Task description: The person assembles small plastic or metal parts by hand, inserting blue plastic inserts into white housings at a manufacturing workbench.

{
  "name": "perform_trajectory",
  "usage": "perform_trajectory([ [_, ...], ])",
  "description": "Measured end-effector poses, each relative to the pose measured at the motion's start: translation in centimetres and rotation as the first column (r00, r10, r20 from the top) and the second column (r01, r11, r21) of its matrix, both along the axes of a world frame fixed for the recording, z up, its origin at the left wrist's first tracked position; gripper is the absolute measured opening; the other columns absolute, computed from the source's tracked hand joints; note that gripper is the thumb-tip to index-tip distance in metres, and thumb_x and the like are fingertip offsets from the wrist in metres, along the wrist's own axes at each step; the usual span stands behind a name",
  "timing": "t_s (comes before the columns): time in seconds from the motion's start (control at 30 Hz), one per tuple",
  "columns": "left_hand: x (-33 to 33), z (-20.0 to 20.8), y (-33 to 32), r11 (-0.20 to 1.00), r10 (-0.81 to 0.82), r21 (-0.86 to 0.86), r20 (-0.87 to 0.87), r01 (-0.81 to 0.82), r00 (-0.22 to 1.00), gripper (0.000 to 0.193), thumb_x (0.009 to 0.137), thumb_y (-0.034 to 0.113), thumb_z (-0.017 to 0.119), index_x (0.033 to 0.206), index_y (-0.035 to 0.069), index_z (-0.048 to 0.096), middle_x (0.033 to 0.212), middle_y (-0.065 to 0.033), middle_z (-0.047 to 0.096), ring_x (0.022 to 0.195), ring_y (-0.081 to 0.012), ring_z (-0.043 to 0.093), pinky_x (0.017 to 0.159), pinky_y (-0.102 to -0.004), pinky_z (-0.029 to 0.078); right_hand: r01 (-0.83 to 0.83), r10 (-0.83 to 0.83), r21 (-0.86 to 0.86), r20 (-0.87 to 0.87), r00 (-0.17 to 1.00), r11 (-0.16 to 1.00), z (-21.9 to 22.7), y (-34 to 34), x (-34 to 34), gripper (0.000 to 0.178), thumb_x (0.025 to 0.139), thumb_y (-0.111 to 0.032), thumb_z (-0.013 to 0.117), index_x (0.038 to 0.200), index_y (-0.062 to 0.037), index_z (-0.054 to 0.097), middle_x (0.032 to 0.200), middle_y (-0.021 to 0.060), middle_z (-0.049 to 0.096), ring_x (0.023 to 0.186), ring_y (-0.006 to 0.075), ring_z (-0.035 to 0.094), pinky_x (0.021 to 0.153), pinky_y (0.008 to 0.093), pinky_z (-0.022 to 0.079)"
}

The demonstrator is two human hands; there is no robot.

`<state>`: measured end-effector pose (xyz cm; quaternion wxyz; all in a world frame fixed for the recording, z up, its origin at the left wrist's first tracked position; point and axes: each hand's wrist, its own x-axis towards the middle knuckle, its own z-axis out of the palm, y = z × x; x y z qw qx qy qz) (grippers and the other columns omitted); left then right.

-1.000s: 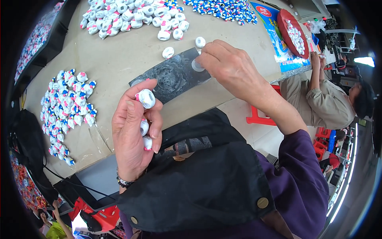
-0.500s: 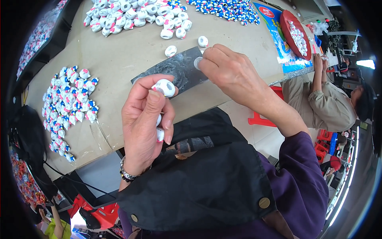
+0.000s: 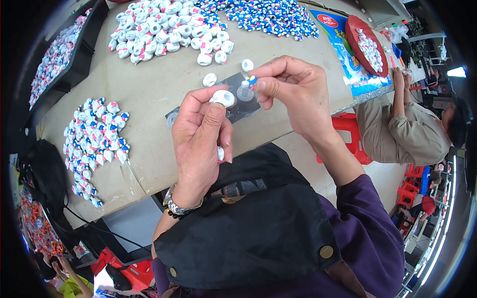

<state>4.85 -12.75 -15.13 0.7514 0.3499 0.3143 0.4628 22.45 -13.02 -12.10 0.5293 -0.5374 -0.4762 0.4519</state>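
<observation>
The bench (image 3: 149,104) is the biggest thing, going across the top and left of the frame. A big pile of white toy pieces (image 3: 164,32) sits at the top, left of the middle. A pile of white, blue and pink toys (image 3: 94,141) lies at the left. A blue sheet (image 3: 348,69) is in the upper right, beside a red plate (image 3: 352,35).

Both hands are near the middle. The left hand (image 3: 198,131) has its grip on a round white piece, pinched by the thumb and fingers. The right hand (image 3: 298,94) has its grip on something smaller. Under them is a dark mat (image 3: 243,111), with a clear round cup (image 3: 245,94) on it.

The round white piece (image 3: 223,98) has a hole facing right. Another white piece (image 3: 220,153) peeks out by the lower left-hand fingers. Smallest is the blue, white and yellow bit (image 3: 252,82) at the right fingertips, just above the cup.
</observation>
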Motion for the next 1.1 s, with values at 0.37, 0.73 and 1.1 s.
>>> perform_trajectory([
  [0.37, 0.3, -0.3, 0.0, 0.988, 0.009, 0.156, -0.094, 0.006, 0.996, 0.021, 0.098, 0.015, 0.053, 0.11, -0.001, 0.051, 0.074, -0.0024, 0.054, 0.051, -0.0033, 0.044, 0.037, -0.0175, 0.036, -0.098, 0.065, 0.144, 0.219, 0.973, 0.985, 0.2, -0.8, -0.8, 0.012, 0.078, 0.009, 0.069, 0.089, 0.0038, 0.07, 0.085, 0.0077, 0.065, 0.07, 0.0092, 0.062, 0.058, 0.0201, 0.05],
  [0.73, -1.6, -0.5, 0.3, 0.859, 0.198, 0.511, -0.41, 0.044, 0.89, 0.014, 0.093, 0.009, 0.061, 0.096, -0.003, 0.057, 0.066, 0.0005, 0.057, 0.048, -0.0014, 0.044, 0.042, -0.0193, 0.033, -0.183, 0.07, 0.285, 0.363, 0.929, 0.941, -0.1, -0.9, -2.0, 0.011, 0.073, 0.007, 0.072, 0.082, 0.0022, 0.068, 0.071, 0.0059, 0.06, 0.063, 0.01, 0.059, 0.051, 0.023, 0.043],
  [1.1, -6.2, 0.5, 1.6, 0.908, 0.294, 0.418, -0.582, -0.03, 0.759, 0.021, 0.099, 0.011, 0.048, 0.114, -0.002, 0.053, 0.072, -0.0006, 0.055, 0.051, -0.0023, 0.044, 0.04, -0.0166, 0.032, -0.352, 0.274, 0.071, 0.492, 0.826, 0.933, 2.4, 3.2, -2.0, 0.029, 0.074, -0.005, 0.073, 0.102, -0.008, 0.071, 0.098, 0.0081, 0.069, 0.073, 0.0134, 0.067, 0.057, 0.0258, 0.049],
])
